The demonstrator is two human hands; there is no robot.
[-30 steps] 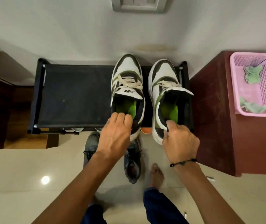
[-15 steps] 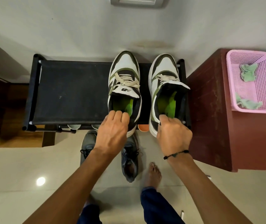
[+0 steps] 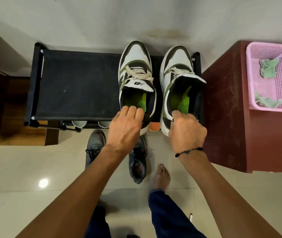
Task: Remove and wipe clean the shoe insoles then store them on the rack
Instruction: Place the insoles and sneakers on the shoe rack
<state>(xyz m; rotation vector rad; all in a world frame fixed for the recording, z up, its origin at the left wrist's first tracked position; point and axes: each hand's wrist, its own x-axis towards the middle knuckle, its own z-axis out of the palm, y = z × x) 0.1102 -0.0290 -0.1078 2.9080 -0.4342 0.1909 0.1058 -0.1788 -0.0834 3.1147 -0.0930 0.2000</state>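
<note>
Green insoles: left insole (image 3: pixel 142 101) and right insole (image 3: pixel 179 100), each inside its white-and-green sneaker, left sneaker (image 3: pixel 135 66) and right sneaker (image 3: pixel 176 66), at 12 o'clock on the black shoe rack (image 3: pixel 78 83). Left hand (image 3: pixel 125 124) fingers reaching into the heel opening, grasp unclear; right hand (image 3: pixel 186 129) fingers pinching the right insole's heel. Pink basket (image 3: pixel 272 48) with green cloths (image 3: pixel 268 67) at 2 o'clock. Grey shoes (image 3: pixel 94 148) on floor at 6 o'clock.

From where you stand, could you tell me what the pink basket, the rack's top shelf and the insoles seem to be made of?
Pink basket: moulded plastic, judging by its perforated grid walls. Rack's top shelf: matte black fabric, apparently stretched over a tubular frame. Green insoles: probably foam, bright and matte; hard to confirm inside the shoes.
</note>
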